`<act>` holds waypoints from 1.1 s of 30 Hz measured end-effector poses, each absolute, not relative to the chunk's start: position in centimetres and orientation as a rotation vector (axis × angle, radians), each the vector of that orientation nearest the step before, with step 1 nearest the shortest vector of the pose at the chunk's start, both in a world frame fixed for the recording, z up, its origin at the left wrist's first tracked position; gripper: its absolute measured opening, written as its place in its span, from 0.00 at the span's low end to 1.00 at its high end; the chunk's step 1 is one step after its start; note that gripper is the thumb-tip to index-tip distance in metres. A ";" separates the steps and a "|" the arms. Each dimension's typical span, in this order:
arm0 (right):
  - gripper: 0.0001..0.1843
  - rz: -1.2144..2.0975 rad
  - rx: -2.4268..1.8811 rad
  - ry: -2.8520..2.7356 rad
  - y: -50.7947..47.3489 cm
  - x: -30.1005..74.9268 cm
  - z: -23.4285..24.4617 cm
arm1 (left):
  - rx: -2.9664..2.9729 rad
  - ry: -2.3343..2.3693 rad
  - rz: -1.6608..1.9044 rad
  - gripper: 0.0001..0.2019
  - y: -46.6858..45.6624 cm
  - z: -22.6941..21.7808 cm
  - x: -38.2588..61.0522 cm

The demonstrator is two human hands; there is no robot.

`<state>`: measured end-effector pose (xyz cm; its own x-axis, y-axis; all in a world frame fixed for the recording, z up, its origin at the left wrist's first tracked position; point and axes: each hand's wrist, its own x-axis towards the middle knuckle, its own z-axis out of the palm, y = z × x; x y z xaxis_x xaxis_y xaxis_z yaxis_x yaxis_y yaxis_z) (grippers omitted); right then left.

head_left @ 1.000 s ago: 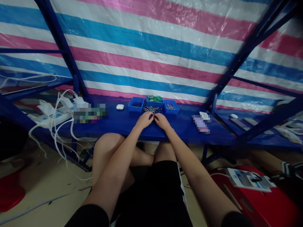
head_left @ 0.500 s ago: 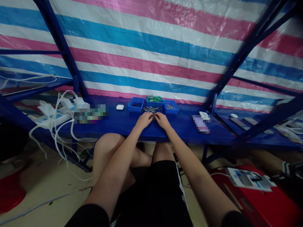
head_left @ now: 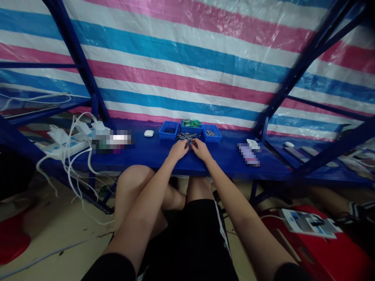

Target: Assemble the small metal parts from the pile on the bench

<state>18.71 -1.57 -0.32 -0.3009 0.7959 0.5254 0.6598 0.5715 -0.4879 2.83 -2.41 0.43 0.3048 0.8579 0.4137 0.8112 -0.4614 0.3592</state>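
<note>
My left hand and my right hand rest close together on the low blue shelf, fingertips pinched toward each other over something too small to name. Just beyond the fingers lies a heap of small metal parts. Behind the heap stand three small blue bins: a left bin, a middle bin with green pieces, and a right bin with small parts.
A white earbud case lies left of the bins. White power strips and cables crowd the shelf's left end. A striped tarp hangs behind. A red stool with a white device stands at lower right.
Both hands have shifted slightly forward toward the heap of metal parts; the fingertips stay pinched together.
</note>
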 end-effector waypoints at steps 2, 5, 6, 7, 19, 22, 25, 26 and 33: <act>0.12 0.197 -1.181 -2.047 -1.5 18.8 -0.4 | 2.506 1.568 0.869 0.09 -2.4 0.4 2.8; 0.11 0.157 -1.233 -2.077 -1.2 18.8 -0.5 | 2.520 1.590 0.855 0.09 -2.4 0.4 2.9; 0.11 0.148 -1.254 -2.087 -1.1 18.8 -0.5 | 2.519 1.606 0.852 0.10 -2.4 0.4 2.8; 0.11 0.141 -1.277 -2.094 -1.0 18.9 -0.6 | 2.519 1.623 0.853 0.10 -2.4 0.4 2.8; 0.09 0.105 -1.401 -2.064 -1.0 19.0 -0.8 | 2.385 1.802 0.879 0.10 -1.9 -0.1 2.5; 0.10 0.098 -1.377 -2.042 -1.0 19.0 -0.7 | 2.457 1.651 0.866 0.12 -2.0 0.0 2.6; 0.10 0.111 -1.332 -2.051 -1.0 19.0 -0.7 | 2.511 1.571 0.850 0.11 -2.1 0.2 2.6; 0.10 0.118 -1.321 -2.057 -1.0 19.0 -0.7 | 2.520 1.564 0.850 0.11 -2.1 0.2 2.6; 0.09 0.111 -1.310 -2.092 -0.6 19.1 -1.1 | 2.507 1.523 0.915 0.10 -1.5 -0.3 2.6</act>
<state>19.08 -0.59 -1.08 -0.2821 0.8285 0.4837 0.7725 0.4951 -0.3975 2.57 -1.53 -0.26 0.3321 0.8285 0.4509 0.7874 -0.5067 0.3511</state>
